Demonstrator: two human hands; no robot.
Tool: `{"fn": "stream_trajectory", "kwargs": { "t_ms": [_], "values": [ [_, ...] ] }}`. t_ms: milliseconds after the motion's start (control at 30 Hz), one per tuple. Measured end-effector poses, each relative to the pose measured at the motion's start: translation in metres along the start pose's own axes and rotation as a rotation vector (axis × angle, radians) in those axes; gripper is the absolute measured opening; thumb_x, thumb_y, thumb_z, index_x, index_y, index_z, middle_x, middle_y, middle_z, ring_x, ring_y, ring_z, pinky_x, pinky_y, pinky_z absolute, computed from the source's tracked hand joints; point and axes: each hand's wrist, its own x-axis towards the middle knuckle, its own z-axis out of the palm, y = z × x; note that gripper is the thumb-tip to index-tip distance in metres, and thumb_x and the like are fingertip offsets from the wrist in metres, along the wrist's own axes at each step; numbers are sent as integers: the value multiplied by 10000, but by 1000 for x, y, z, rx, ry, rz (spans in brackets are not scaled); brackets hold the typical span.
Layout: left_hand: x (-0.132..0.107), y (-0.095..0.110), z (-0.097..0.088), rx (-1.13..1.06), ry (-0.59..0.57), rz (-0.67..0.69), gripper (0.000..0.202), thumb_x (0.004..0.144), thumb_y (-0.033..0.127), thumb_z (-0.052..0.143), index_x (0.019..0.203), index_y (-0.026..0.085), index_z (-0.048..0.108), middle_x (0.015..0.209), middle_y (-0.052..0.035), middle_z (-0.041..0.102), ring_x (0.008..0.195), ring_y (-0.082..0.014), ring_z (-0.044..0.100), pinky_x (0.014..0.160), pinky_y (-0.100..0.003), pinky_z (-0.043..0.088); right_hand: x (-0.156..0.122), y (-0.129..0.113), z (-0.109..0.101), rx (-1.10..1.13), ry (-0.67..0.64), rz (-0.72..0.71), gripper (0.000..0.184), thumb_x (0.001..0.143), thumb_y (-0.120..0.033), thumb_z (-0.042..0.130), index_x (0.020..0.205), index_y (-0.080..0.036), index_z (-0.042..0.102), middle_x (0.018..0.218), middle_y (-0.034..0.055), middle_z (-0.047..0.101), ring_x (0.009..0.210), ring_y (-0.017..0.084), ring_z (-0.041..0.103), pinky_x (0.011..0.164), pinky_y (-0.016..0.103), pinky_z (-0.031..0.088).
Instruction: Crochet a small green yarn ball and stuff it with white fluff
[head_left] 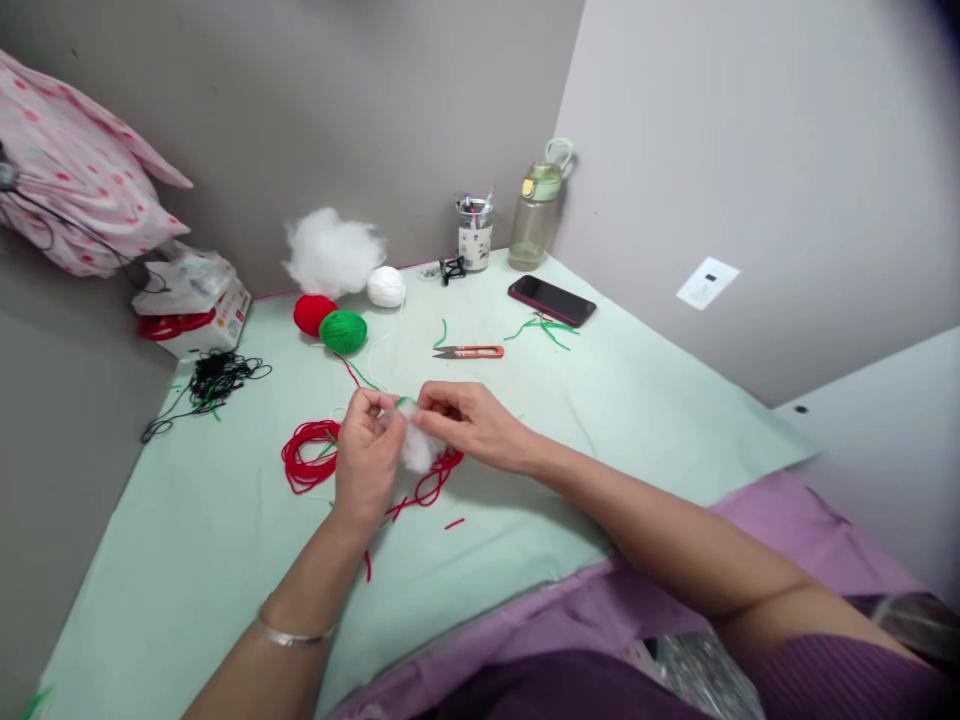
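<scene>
Between my two hands is a small piece of green yarn work (pixel 406 404), partly covered by my fingertips. White stuffing (pixel 420 452) hangs just below it. My left hand (pixel 370 450) pinches the green piece from the left, thumb against fingers. From the right, the fingertips of my right hand (pixel 469 422) are closed at the green piece and the white fluff; exactly what they grip is partly hidden. Coiled red yarn (pixel 306 470) lies left of my left hand, and more looped red yarn (pixel 431 490) lies under my hands.
Behind my hands are orange thread snips (pixel 480 352), a red yarn ball (pixel 315 314), a green yarn ball (pixel 345 331), a white yarn ball (pixel 387 287) and a stuffing heap (pixel 334 250). A phone (pixel 553 300), bottle (pixel 534 220) and pen cup (pixel 475 240) stand farther back. Black yarn (pixel 217 378) lies left.
</scene>
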Motion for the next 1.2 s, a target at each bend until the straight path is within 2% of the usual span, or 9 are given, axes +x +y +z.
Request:
{"fn": "stream_trajectory", "kwargs": {
  "t_ms": [100,300,400,533,633,767,933,1100,1200],
  "values": [
    [-1,1,2,2,17,14,325,743,306,774,861,239,479,823,58,571,545,-81,456,482,-202,363,3,6,4,38,13,38,191,854,-294,565,698,-195,517,562,-71,436,560,98,362,551,240,265],
    [-4,3,-3,-12,-112,-62,207,845,349,722,902,235,559,723,52,551,567,-109,459,522,-215,375,7,17,6,-6,130,100,194,779,-268,598,633,-198,490,539,-77,422,556,93,359,545,237,253],
    [-3,3,-5,-18,-144,-83,257,844,401,749,900,227,568,719,46,561,581,-111,479,537,-219,390,7,15,3,-55,147,99,196,776,-265,603,636,-200,481,549,-74,427,566,97,359,552,241,251],
    [2,2,-7,-19,-143,-91,335,772,411,805,875,222,549,704,47,574,561,-111,489,525,-225,398,4,8,-4,33,-1,64,145,809,-289,583,721,-204,505,585,-73,433,572,105,362,552,242,269],
    [4,2,-7,-1,-84,-65,295,751,329,800,832,224,537,680,60,549,544,-104,455,503,-216,367,2,2,-6,123,-129,61,26,791,-224,524,777,-203,517,601,-76,424,569,109,362,550,246,292],
    [3,0,-5,4,20,-21,261,729,187,758,772,222,503,693,72,497,559,-87,411,501,-195,322,-1,0,-1,18,-156,-38,113,730,-129,484,807,-210,500,639,-83,362,592,104,316,570,236,287],
    [0,-2,-3,-81,-37,-59,224,793,261,701,777,229,481,687,64,489,546,-100,421,506,-214,349,1,11,6,-82,-52,-73,56,822,-201,550,801,-211,499,619,-86,415,576,97,333,585,233,285],
    [-4,2,-4,-101,-110,-58,189,864,338,718,861,235,560,764,39,542,618,-114,480,552,-221,393,6,19,5,-47,88,-3,158,840,-276,609,728,-195,533,590,-78,425,571,95,346,561,237,257],
    [-5,4,-4,-80,-158,-48,231,848,368,759,903,238,576,787,40,554,631,-115,502,565,-224,421,8,19,1,38,118,25,225,844,-316,615,681,-192,520,573,-75,407,558,93,329,544,238,249]
  ]
}}
